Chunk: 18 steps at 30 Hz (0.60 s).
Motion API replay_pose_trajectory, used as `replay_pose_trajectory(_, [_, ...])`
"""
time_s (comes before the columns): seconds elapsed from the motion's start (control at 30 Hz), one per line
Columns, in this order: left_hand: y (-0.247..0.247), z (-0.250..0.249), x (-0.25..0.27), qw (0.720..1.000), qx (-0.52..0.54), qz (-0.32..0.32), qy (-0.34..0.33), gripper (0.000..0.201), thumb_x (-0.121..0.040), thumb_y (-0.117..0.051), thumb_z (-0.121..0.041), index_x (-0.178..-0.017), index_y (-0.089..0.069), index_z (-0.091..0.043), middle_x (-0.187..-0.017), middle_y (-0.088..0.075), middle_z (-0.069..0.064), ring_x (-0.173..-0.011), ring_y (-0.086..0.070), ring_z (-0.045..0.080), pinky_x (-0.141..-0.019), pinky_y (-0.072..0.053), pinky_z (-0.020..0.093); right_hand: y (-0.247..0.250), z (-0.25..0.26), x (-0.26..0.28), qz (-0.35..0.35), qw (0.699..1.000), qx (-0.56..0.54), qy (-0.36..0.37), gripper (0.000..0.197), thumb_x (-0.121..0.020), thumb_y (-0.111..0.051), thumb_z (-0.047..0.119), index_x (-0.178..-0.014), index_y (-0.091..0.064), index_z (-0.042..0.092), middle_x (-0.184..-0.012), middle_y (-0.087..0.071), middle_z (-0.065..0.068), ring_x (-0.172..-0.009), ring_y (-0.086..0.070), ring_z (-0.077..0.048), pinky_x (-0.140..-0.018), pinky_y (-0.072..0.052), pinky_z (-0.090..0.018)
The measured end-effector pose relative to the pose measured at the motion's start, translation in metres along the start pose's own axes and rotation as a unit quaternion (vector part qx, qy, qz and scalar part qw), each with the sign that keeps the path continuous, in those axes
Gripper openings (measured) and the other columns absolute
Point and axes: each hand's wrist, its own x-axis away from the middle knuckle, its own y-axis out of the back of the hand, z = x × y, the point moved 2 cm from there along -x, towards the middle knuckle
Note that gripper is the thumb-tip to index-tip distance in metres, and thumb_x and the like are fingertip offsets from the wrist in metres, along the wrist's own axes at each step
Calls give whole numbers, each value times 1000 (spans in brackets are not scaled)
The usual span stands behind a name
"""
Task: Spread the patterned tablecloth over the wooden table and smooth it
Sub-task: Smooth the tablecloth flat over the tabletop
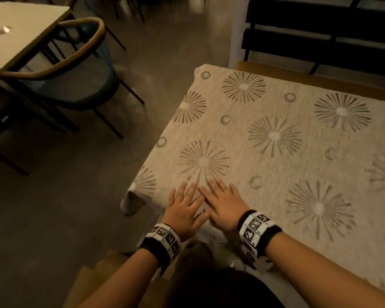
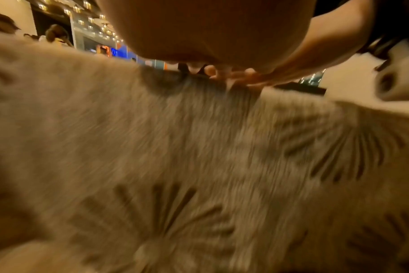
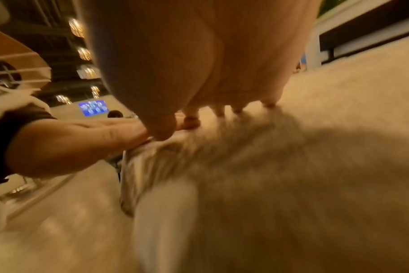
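The patterned tablecloth (image 1: 276, 138) is laid across the wooden surface (image 1: 276, 68), one corner draped over the near edge. The left hand (image 1: 183, 210) and right hand (image 1: 222, 204) are pressed flat on it, side by side, fingers straight and overlapping.

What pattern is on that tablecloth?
Grey starbursts and small rings on the beige tablecloth, clearest in the head view.

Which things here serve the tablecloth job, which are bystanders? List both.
Job:
beige starburst-patterned tablecloth
wooden table, far edge showing
left hand, flat on cloth
right hand, flat on cloth

Bystanders:
curved-back wooden chair
white neighbouring table
black bench
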Motion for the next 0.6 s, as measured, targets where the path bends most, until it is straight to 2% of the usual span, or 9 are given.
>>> replay_pose_trajectory(0.03, [-10, 8, 7, 1000, -12, -10, -8, 65, -92, -13, -64, -149, -20, -32, -160, -10, 4, -147, -7, 33, -116, -1, 53, -11, -1, 4, 9, 1000, 22, 4, 66, -95, -21, 56, -151, 8, 34, -157, 25, 0, -147, 17, -24, -114, 11, -51])
replay_pose_trajectory(0.1, [-18, 32, 18, 999, -5, -28, 15, 60, -94, -19, -59, -149, -14, -36, -160, -6, 2, -148, -2, 29, -118, -2, 50, -23, -6, 7, 20, 998, 51, 11, 72, -87, -12, 65, -149, 12, 37, -149, 36, 3, -146, 22, -24, -112, 15, -52])
replay_pose_trajectory(0.2, [-19, 82, 31, 982, 84, -90, 146, 59, -95, -23, -56, -150, -10, -37, -159, 4, -4, -148, 6, 24, -119, 3, 45, -27, -8, 4, 28, 998, 59, 12, 77, -80, -2, 71, -148, 13, 39, -143, 39, 4, -145, 23, -23, -113, 14, -53])
replay_pose_trajectory(0.3, [-12, 119, 35, 941, 136, -130, 283, 63, -93, -16, -56, -151, -14, -33, -161, 0, 6, -148, 5, 30, -119, 1, 49, -27, -8, 2, 32, 997, 63, 5, 71, -90, -14, 68, -148, 13, 39, -143, 39, 6, -144, 25, -21, -113, 14, -52])
replay_pose_trajectory(0.37, [-5, 111, 29, 950, 103, -139, 258, 62, -94, -15, -55, -151, -12, -30, -161, -1, 7, -147, 7, 31, -119, 4, 48, -26, -5, 4, 36, 998, 59, -2, 69, -93, -19, 65, -148, 13, 39, -143, 39, 7, -144, 26, -21, -113, 14, -52])
replay_pose_trajectory(0.47, [-4, 71, 21, 992, 49, -116, 32, 58, -96, -20, -54, -150, -10, -35, -161, 0, 1, -146, 13, 21, -120, 1, 50, -25, -2, 5, 33, 998, 58, -10, 69, -93, -20, 65, -148, 13, 39, -142, 40, 6, -144, 26, -20, -113, 14, -52])
replay_pose_trajectory(0.5, [-7, 68, 21, 994, 40, -97, 1, 58, -96, -20, -54, -150, -11, -37, -161, 1, 0, -146, 14, 17, -120, 0, 49, -24, -2, 5, 33, 998, 56, -12, 69, -93, -19, 65, -148, 13, 39, -143, 39, 6, -144, 26, -21, -114, 13, -52])
replay_pose_trajectory(0.53, [-9, 74, 20, 994, 45, -94, 19, 58, -96, -22, -55, -150, -11, -38, -161, 0, -1, -146, 13, 17, -120, 0, 48, -24, -2, 6, 34, 998, 54, -12, 69, -93, -19, 64, -149, 13, 39, -145, 38, 6, -144, 25, -21, -114, 13, -52])
replay_pose_trajectory(0.6, [-11, 105, 21, 973, 100, -111, 174, 59, -96, -25, -55, -150, -12, -37, -162, -1, 3, -148, 7, 24, -119, 2, 46, -21, -4, 9, 44, 998, 50, -12, 69, -94, -21, 63, -149, 12, 37, -153, 32, 4, -145, 23, -21, -115, 11, -51])
